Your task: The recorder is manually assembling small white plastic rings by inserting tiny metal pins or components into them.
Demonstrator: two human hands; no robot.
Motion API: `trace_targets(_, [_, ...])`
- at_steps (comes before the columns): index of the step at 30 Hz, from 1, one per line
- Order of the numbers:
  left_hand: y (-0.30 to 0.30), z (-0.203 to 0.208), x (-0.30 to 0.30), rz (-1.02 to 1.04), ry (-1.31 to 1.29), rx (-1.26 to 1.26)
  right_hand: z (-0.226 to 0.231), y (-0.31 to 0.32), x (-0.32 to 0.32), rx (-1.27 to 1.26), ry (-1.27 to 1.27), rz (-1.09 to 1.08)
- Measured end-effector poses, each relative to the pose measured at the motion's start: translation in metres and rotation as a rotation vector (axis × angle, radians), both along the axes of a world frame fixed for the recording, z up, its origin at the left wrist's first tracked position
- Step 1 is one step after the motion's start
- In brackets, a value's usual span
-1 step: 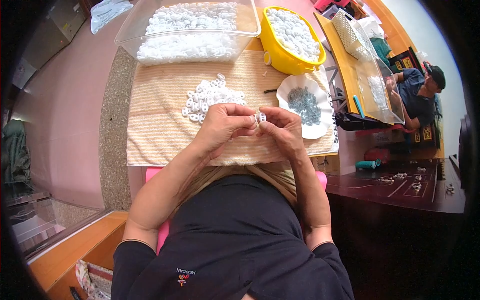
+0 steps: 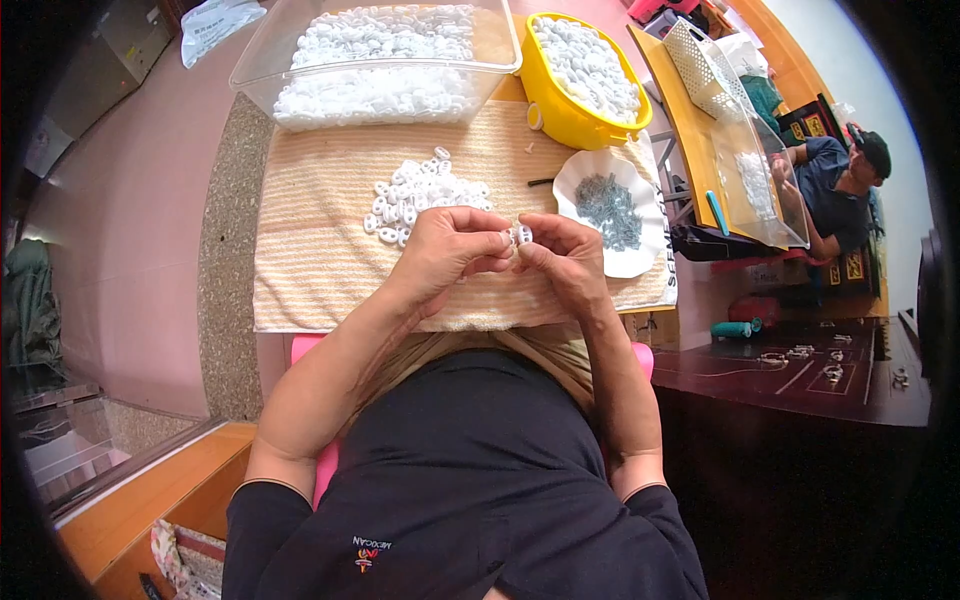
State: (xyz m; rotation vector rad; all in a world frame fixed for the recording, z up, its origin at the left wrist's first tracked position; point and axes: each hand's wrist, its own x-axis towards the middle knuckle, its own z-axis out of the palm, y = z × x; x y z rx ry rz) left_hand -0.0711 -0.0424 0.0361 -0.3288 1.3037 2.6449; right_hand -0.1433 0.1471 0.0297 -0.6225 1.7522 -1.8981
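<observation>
Over the near part of the striped towel (image 2: 320,240), both hands meet fingertip to fingertip. My right hand (image 2: 568,258) is closed, with a small white oval plastic piece with holes (image 2: 525,234) pinched between thumb and forefinger. My left hand (image 2: 448,248) is also closed, its thumb and forefinger pinching a small pale part against that piece's left side; the fingers partly cover it. Just beyond my left hand lies a loose pile of similar white plastic pieces (image 2: 420,190). Beside my right hand stands a white wavy-rimmed dish (image 2: 640,262) holding many fine grey metal bits.
At the back stands a clear plastic bin (image 2: 375,118) full of white pieces, beside a yellow tub (image 2: 575,118) with more. A short black stick (image 2: 540,182) lies by the dish. To the right, a person (image 2: 845,185) works at another table (image 2: 690,130).
</observation>
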Motion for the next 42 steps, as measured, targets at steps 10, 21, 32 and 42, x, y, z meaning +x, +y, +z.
trace_targets(10, [-0.0006,0.001,0.0002,-0.006,-0.004,-0.007,-0.0017,0.002,-0.0003,-0.016,0.008,0.016])
trace_targets(21, [-0.0003,0.0001,0.0008,-0.023,0.0,-0.001,0.0015,0.0025,-0.0006,0.026,0.016,0.039])
trace_targets(32, [0.0024,-0.0003,0.0011,-0.017,-0.009,0.004,-0.0013,0.0016,0.0008,-0.01,-0.026,0.047])
trace_targets(42, [0.0032,-0.0011,0.0018,-0.017,-0.011,0.011,-0.0015,0.0025,0.0007,-0.027,-0.059,0.048])
